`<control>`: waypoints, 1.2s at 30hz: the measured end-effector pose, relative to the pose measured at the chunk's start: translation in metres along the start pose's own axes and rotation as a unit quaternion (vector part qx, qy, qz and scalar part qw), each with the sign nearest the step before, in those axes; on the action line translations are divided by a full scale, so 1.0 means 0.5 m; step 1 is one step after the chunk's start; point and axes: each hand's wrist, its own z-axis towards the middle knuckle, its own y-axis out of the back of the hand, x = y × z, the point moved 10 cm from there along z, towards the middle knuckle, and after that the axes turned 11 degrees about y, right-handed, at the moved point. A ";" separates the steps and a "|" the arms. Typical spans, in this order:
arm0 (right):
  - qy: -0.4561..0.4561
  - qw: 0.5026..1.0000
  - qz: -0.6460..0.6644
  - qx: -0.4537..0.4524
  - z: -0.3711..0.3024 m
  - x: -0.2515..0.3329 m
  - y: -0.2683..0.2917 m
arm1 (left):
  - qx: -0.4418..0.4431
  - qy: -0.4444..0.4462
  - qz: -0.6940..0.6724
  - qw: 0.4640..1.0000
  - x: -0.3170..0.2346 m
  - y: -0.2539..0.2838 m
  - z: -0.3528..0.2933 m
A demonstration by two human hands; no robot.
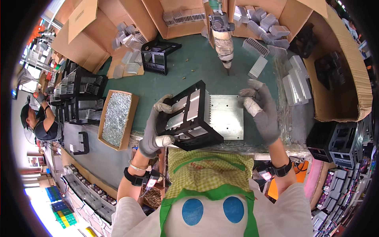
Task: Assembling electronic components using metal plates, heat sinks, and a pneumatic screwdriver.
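Observation:
My left hand (155,124) is closed around the left side of a black plastic frame (213,136), fingers above and thumb below. Silver metal pieces are set in the frame, which is tilted up off the green bench top. Against its right side is a flat silver metal plate (227,116) with small holes; the frame covers the plate's left part. Just beyond the plate's upper right corner is my right hand (262,108), its fingers half bent and apart, with nothing visible between them. Both hands wear grey gloves with whitish wrapped fingertips.
A power screwdriver (223,41) hangs point down beyond the plate. Cardboard boxes (136,19) of finned heat sinks line the back. A tray of small screws (115,118) stands left, near stacked black frames (79,87). Another frame (156,59) stands behind. A co-worker (41,118) is far left.

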 end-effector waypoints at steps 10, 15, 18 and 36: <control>-0.119 0.991 0.031 0.042 -0.026 -0.052 -0.050 | -0.029 0.019 0.019 0.999 -0.003 0.008 0.016; -0.103 0.993 0.009 0.058 -0.023 -0.056 -0.053 | -0.027 0.018 0.026 0.999 -0.002 0.010 0.016; -0.118 0.992 0.001 0.053 -0.024 -0.057 -0.054 | -0.027 -0.011 0.084 0.996 -0.010 0.007 0.009; -0.116 0.989 0.088 0.013 -0.023 -0.071 -0.038 | 0.023 -0.175 0.470 0.865 -0.030 -0.102 -0.035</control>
